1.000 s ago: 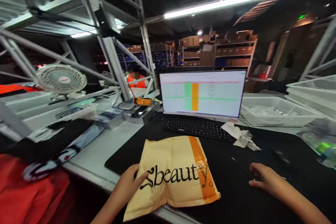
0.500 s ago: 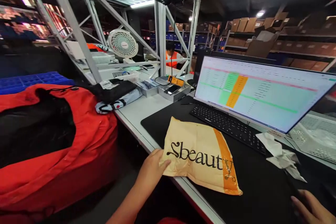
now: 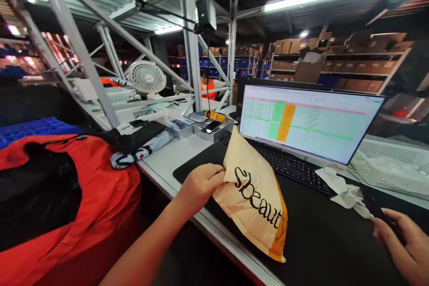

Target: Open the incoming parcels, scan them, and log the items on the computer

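My left hand (image 3: 200, 185) grips the left edge of a tan padded mailer (image 3: 254, 196) printed "Sbeauty" with an orange stripe. The mailer is lifted on edge above the black desk mat (image 3: 321, 241), its lower corner near the table's front edge. My right hand (image 3: 404, 243) is at the lower right over the mat, fingers curled around a dark object that I cannot make out. A black keyboard (image 3: 288, 166) and a monitor (image 3: 306, 123) showing a spreadsheet stand just behind the mailer.
A large red bag (image 3: 67, 205) with a dark opening sits left of the table. Crumpled white cloth (image 3: 345, 190) lies right of the keyboard, a white basket (image 3: 392, 167) beyond it. Trays, a desk fan (image 3: 146, 77) and steel rack posts stand at the back. A person in an orange vest (image 3: 208, 87) works far off.
My left hand has lifted the mailer from flat on the mat up onto its edge. My right hand has come further into view at the lower right.
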`<state>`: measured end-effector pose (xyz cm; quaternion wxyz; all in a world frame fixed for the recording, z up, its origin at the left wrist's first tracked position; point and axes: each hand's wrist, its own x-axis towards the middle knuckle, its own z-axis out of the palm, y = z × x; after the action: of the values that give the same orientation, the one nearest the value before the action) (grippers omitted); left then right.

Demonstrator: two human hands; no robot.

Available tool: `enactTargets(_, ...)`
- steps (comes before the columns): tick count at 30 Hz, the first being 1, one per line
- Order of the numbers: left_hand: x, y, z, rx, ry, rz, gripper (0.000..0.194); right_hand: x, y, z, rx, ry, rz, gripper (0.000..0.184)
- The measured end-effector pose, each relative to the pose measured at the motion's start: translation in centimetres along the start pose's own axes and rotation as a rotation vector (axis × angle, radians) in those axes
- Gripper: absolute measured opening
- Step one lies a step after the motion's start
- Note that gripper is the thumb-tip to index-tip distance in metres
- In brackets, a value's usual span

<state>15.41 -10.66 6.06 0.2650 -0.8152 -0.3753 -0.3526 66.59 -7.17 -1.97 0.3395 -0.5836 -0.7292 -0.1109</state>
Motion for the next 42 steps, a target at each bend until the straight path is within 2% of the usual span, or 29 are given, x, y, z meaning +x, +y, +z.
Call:
enactTargets(1, 1.1, -0.1, -0.5, -0.001, -0.002, 0.054, 0.024, 0.5, -2.7, -1.0, 0.012, 0.045, -0.044, 0.022)
enactTargets(2, 2.0, 0.0, -0.9, -0.012, -0.006, 0.098, 0.022, 0.9, -5.6, -2.0, -0.002, 0.117, -0.145, 0.019)
enactTargets(4, 3.4, 0.3, -1.4, -0.059, 0.001, 0.160, 0.020, 1.7, -10.9, -3.7, -0.036, 0.217, -0.499, 0.025)
enactTargets(6, 4.3, 0.8, -1.7, -0.130, 0.029, 0.192, 0.017, 2.5, -15.2, -4.8, -0.067, 0.267, -0.722, 0.039)
enactTargets(8, 4.9, 1.3, -1.9, -0.204, 0.041, 0.195, 0.015, 3.4, -18.0, -5.4, -0.107, 0.328, -0.856, 0.044)
enactTargets(10, 5.3, 1.8, -2.2, -0.267, 0.019, 0.194, 0.015, 4.9, -19.1, -5.4, -0.177, 0.410, -0.953, 0.041)
enactTargets(12, 5.4, 2.3, -2.8, -0.322, -0.020, 0.196, 0.019, 7.0, -18.0, -4.7, -0.245, 0.470, -1.056, 0.041)
enactTargets(14, 5.0, 2.7, -3.6, -0.368, -0.064, 0.176, 0.022, 9.6, -14.9, -3.4, -0.307, 0.444, -1.027, 0.043)
enactTargets(15, 4.7, 2.8, -4.0, -0.389, -0.082, 0.161, 0.024, 10.7, -12.7, -2.5, -0.345, 0.394, -0.917, 0.045)
enactTargets(17, 4.0, 2.7, -4.6, -0.425, -0.096, 0.125, 0.025, 11.7, -7.9, -0.9, -0.392, 0.252, -0.531, 0.041)
enactTargets(18, 3.6, 2.4, -4.7, -0.444, -0.094, 0.109, 0.025, 11.6, -5.7, -0.2, -0.390, 0.223, -0.375, 0.040)
enactTargets(20, 3.3, 1.8, -4.2, -0.485, -0.097, 0.077, 0.023, 10.0, -2.8, 0.6, -0.379, 0.237, -0.248, 0.037)
enactTargets(21, 3.3, 1.4, -3.7, -0.503, -0.123, 0.045, 0.023, 8.9, -2.3, 0.6, -0.335, 0.259, -0.222, 0.035)
enactTargets(23, 3.7, 0.7, -2.1, -0.522, -0.217, -0.089, 0.024, 6.5, -3.2, 0.1, -0.215, 0.275, -0.311, 0.037)
enactTargets(24, 3.9, 0.5, -1.1, -0.516, -0.270, -0.199, 0.024, 5.6, -4.3, -0.3, -0.156, 0.269, -0.398, 0.039)
enactTargets(28, 4.2, -0.1, 2.7, -0.554, -0.415, -0.674, 0.030, 4.4, -10.8, -2.2, -0.084, 0.191, -0.741, 0.042)
enactTargets(30, 3.9, 0.0, 3.8, -0.702, -0.460, -0.793, 0.037, 5.1, -14.1, -2.3, -0.084, 0.163, -0.851, 0.039)
enactTargets(32, 3.7, 0.3, 4.0, -0.872, -0.479, -0.859, 0.043, 6.0, -16.7, -1.9, -0.078, 0.159, -0.937, 0.034)
enactTargets(34, 3.5, 0.6, 3.4, -0.983, -0.487, -0.899, 0.047, 7.1, -17.5, -1.3, -0.109, 0.160, -1.016, 0.032)
enactTargets(35, 3.5, 0.8, 3.0, -1.003, -0.485, -0.902, 0.047, 7.8, -16.9, -1.0, -0.151, 0.168, -1.036, 0.033)
enactTargets(37, 3.4, 1.1, 1.9, -0.976, -0.477, -0.858, 0.048, 9.1, -13.3, -0.7, -0.287, 0.192, -0.999, 0.038)
enactTargets(40, 3.0, 1.3, 0.7, -0.855, -0.456, -0.690, 0.048, 9.9, -4.7, -0.7, -0.483, 0.234, -0.713, 0.056)
enactTargets(41, 2.8, 1.3, 0.5, -0.816, -0.454, -0.628, 0.048, 9.6, -2.3, -0.9, -0.499, 0.211, -0.634, 0.064)
enactTargets(42, 2.7, 1.3, 0.5, -0.782, -0.450, -0.572, 0.048, 9.0, -0.9, -1.2, -0.495, 0.153, -0.560, 0.062)
